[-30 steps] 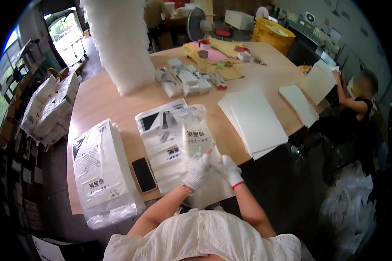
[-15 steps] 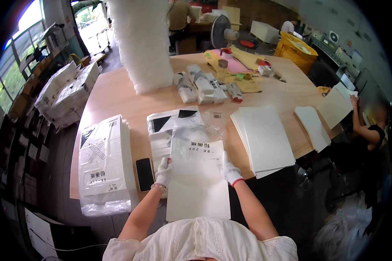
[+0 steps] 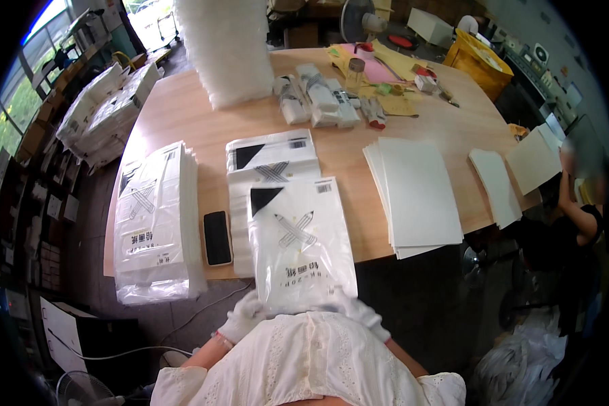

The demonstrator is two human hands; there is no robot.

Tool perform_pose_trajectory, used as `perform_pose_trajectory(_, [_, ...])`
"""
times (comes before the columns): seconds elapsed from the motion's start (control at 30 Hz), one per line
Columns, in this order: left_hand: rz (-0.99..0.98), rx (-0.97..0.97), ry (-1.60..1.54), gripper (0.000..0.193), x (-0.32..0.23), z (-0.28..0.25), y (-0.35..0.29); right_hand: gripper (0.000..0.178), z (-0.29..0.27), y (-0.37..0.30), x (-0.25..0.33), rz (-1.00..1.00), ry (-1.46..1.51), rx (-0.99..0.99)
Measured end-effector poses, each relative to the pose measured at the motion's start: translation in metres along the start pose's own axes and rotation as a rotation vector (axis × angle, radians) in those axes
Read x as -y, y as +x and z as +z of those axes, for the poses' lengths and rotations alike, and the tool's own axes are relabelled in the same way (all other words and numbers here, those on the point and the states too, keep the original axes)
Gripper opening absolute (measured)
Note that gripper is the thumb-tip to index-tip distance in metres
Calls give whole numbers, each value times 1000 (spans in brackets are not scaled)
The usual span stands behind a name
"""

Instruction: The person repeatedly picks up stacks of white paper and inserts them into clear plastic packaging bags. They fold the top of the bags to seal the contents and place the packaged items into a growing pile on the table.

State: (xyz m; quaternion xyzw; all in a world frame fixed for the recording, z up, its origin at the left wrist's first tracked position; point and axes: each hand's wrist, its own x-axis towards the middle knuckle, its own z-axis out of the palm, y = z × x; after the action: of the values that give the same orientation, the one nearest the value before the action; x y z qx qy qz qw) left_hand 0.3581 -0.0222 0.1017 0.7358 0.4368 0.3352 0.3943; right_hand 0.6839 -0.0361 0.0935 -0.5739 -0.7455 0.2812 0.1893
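Note:
A clear printed plastic bag (image 3: 301,240) of white drawing paper lies in front of me, its near end overhanging the table edge close to my body. My left hand (image 3: 245,318), in a white glove, is closed at the bag's near left corner. At the near right corner my gloved right hand (image 3: 360,315) also has hold of the bag; its fingers are partly blurred. Under the bag and beyond it sits a pile of similar printed bags (image 3: 272,150). Left of that pile is a black phone (image 3: 216,238).
A tall stack of bagged paper (image 3: 157,223) stands at the left. To the right lie loose white sheets (image 3: 423,196) and a smaller stack (image 3: 495,186). Farther back are wrapped bundles (image 3: 318,95), a jar (image 3: 354,73) and a tall white pile (image 3: 227,54). A co-worker (image 3: 582,203) handles sheets at right.
The sheets that stuck out of the bag toward me are now inside it. Both hands have drawn back to my body, at the bag's near end. My view has tilted down.

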Motion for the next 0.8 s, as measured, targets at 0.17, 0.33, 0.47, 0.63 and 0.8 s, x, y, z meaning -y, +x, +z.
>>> perform_pose_trajectory(0.17, [-379, -90, 47, 30, -10, -14, 2, 47, -5, 9, -4, 255, -71, -43])
perform_pose_trajectory(0.33, [-133, -182, -58, 30, 2, -12, 7, 35, 40, -2, -47, 756, 1208, -440])
perform_pose_trajectory(0.47, [244, -274, 262, 23, -57, -52, 34, 31, 75, 59, 5, 430, 1142, -214])
perform_pose_trajectory(0.63, [116, -1032, -532, 11, -72, -122, -18, 32, 63, 156, 149, 147, 1172, -29])
perform_pose_trajectory(0.8, [-52, -1422, -348, 3, 44, -236, -62, 26, 127, 200, 240, 0, 1091, 552])
